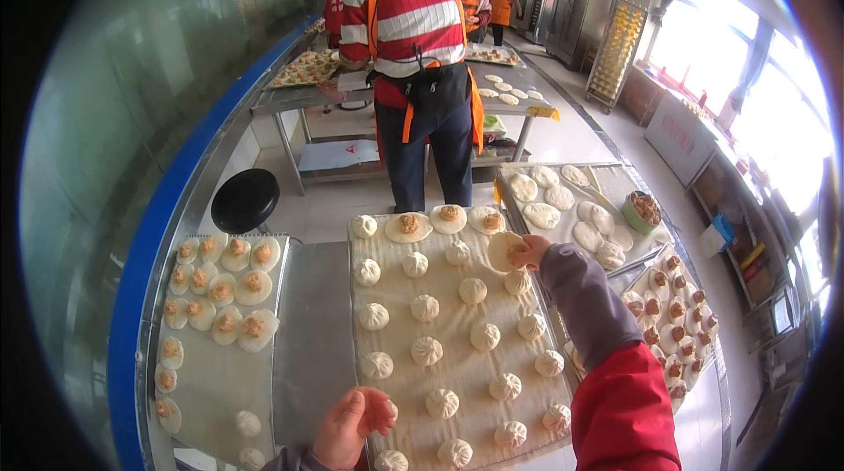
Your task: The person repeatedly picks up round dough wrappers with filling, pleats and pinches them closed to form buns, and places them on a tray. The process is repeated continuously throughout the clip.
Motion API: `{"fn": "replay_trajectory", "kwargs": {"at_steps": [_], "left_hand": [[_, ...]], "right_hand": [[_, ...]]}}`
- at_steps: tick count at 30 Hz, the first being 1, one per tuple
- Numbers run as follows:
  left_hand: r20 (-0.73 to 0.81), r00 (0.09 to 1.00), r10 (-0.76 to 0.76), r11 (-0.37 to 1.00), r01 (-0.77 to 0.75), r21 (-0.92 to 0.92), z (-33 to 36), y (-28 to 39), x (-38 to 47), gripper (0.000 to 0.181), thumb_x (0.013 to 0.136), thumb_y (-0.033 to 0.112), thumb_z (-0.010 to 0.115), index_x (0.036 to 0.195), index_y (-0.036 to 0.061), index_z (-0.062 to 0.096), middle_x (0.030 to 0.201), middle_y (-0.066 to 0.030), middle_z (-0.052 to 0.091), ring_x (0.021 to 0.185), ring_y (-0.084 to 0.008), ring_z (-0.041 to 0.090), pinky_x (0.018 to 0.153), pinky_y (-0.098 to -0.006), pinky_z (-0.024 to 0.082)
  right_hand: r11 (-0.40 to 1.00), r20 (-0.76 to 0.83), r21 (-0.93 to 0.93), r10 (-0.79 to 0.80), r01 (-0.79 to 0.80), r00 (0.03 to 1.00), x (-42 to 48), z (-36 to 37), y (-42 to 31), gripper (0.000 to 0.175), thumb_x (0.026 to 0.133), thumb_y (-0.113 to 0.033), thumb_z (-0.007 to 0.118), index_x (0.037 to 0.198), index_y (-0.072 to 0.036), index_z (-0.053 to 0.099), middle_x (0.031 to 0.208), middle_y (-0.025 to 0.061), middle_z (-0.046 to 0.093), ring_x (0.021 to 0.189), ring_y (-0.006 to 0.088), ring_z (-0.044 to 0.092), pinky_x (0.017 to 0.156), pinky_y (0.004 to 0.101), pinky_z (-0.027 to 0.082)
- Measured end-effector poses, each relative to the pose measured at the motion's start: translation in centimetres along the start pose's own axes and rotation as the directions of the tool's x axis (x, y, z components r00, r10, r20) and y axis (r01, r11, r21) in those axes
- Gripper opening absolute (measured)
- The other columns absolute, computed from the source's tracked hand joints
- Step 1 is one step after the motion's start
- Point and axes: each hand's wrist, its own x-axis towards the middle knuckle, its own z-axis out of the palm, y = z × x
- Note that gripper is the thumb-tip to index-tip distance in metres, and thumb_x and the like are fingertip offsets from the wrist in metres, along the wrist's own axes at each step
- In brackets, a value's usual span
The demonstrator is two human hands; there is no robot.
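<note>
At the far right corner of a cloth-lined tray (455, 303), my right hand (529, 252) grips the edge of a flat round dough wrapper (502, 252). Its underside is hidden, so I cannot tell whether filling lies beneath it. Just below it sits a pleated bun (517, 283). Rows of pleated buns cover the tray; along its far edge are one bun (364, 226) and three wrappers topped with filling (449, 218). My left hand (354, 425) hovers by the tray's near left edge, fingers loosely curled around nothing. It partly hides a bun (393, 411).
Left stands another tray (217, 379) with filled wrappers and two buns. Plain wrappers (542, 214) and a green bowl of filling (641, 212) lie at right, above more filled wrappers (676, 332). A co-worker (422, 29) stands ahead, beside a black stool (245, 201).
</note>
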Motion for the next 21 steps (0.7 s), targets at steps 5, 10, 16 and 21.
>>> {"fn": "replay_trajectory", "kwargs": {"at_steps": [5,10,16,21], "left_hand": [[0.012,0.999,0.048,0.989,-0.049,0.139,2.7,-0.6,-1.1,0.03,0.107,0.02,0.051,0.13,-0.0001,0.053,0.109,-0.0089,0.065,0.096,-0.019,0.065,0.083,-0.0325,0.053],[0.171,0.918,0.358,0.83,-0.397,0.391,5.5,-4.0,-0.1,0.067,0.098,0.005,0.064,0.155,0.003,0.03,0.136,-0.0129,0.052,0.123,-0.0219,0.057,0.1,-0.0355,0.048],[0.12,0.882,0.456,0.771,-0.459,0.442,4.1,-8.2,-3.4,0.058,0.105,0.024,0.056,0.15,-0.0017,0.031,0.137,-0.0195,0.05,0.123,-0.0299,0.054,0.101,-0.0372,0.046],[0.039,0.878,0.476,0.722,-0.416,0.553,1.4,-9.9,-7.1,0.052,0.106,0.025,0.054,0.145,-0.0039,0.037,0.129,-0.0201,0.057,0.115,-0.0304,0.059,0.1,-0.0372,0.046]], "right_hand": [[0.565,0.008,0.825,-0.03,0.01,1.0,-9.3,4.0,-5.1,0.024,0.096,-0.019,0.07,0.116,-0.007,0.063,0.089,0.0005,0.06,0.069,0.0084,0.055,0.056,0.0251,0.046],[0.126,0.083,0.991,-0.39,-0.036,0.917,-22.1,16.6,-9.3,0.039,0.099,-0.022,0.067,0.13,-0.003,0.054,0.114,0.0053,0.06,0.1,0.017,0.058,0.085,0.0333,0.05],[0.002,-0.021,1.0,-0.305,0.023,0.952,-31.1,30.3,-10.7,0.058,0.101,-0.03,0.062,0.147,-0.001,0.041,0.136,0.0129,0.056,0.123,0.0275,0.056,0.106,0.0405,0.046],[-0.211,0.048,0.97,-0.31,-0.117,0.95,-33.5,33.8,-9.8,0.054,0.108,-0.034,0.047,0.148,0.001,0.04,0.141,0.0167,0.055,0.125,0.0285,0.057,0.107,0.0414,0.047]]}}
